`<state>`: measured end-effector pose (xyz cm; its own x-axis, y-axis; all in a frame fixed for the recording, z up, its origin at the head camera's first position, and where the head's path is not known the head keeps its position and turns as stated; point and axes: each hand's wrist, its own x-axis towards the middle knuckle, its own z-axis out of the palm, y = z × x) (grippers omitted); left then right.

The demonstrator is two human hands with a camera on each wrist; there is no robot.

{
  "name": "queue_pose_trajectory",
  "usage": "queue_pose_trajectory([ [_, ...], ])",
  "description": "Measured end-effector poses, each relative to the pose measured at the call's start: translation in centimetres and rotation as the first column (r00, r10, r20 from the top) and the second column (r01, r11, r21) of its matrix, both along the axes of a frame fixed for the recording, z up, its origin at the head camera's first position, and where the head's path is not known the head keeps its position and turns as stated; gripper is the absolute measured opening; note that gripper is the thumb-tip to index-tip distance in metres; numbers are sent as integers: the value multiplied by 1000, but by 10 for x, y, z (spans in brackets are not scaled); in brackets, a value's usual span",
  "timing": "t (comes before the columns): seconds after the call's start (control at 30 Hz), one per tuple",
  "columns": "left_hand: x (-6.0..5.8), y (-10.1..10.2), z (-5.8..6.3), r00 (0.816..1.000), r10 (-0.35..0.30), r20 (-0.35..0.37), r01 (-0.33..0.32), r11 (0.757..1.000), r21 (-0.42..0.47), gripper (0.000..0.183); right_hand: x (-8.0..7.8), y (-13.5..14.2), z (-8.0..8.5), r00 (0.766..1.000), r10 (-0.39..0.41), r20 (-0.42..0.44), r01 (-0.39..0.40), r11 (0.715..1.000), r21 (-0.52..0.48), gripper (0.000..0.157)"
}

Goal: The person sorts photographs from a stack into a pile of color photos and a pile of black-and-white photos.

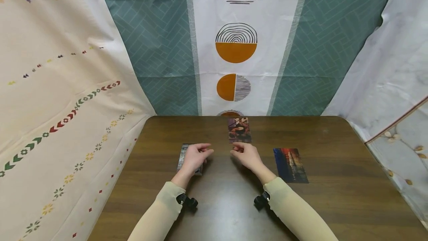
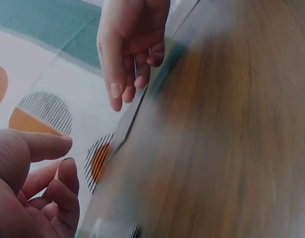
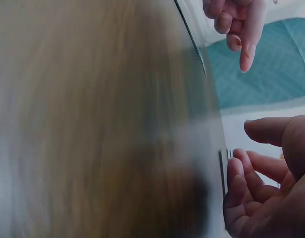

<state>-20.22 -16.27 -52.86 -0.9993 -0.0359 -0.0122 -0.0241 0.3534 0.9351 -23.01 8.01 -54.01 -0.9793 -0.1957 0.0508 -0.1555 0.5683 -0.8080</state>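
My left hand (image 1: pixel 196 156) hovers over a grey picture card (image 1: pixel 182 154) on the left of the table, covering much of it. Its fingers are loosely curled, and a gap shows between thumb and forefinger in the left wrist view. Facing it, my right hand (image 1: pixel 246 155) hangs in the same relaxed way, its thumb apart from the fingers (image 3: pixel 236 193) in the right wrist view. Neither holds anything. Just beyond the right fingertips lies a dark reddish picture card (image 1: pixel 239 129). A blue and orange picture card (image 1: pixel 291 165) rests to the right of that hand.
The brown wooden table (image 1: pixel 227 203) ends at the back against a hanging cloth (image 1: pixel 160 47) with teal panels and orange circles. A cream patterned cloth (image 1: pixel 67 103) hangs at the left, a white floral one (image 1: pixel 398 84) at the right. Each wrist wears a small black camera (image 1: pixel 188 202).
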Motion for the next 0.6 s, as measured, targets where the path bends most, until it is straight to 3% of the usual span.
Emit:
queue_pose_trajectory([
  [0.23, -10, 30, -2, 999, -17, 40, 16, 999, 33, 36, -5, 29, 0, 999, -42, 7, 42, 999, 12, 42],
  [0.6, -33, 62, -5, 998, 15, 62, -21, 995, 93, 36, -20, 57, 6, 994, -105, 24, 104, 993, 53, 45],
])
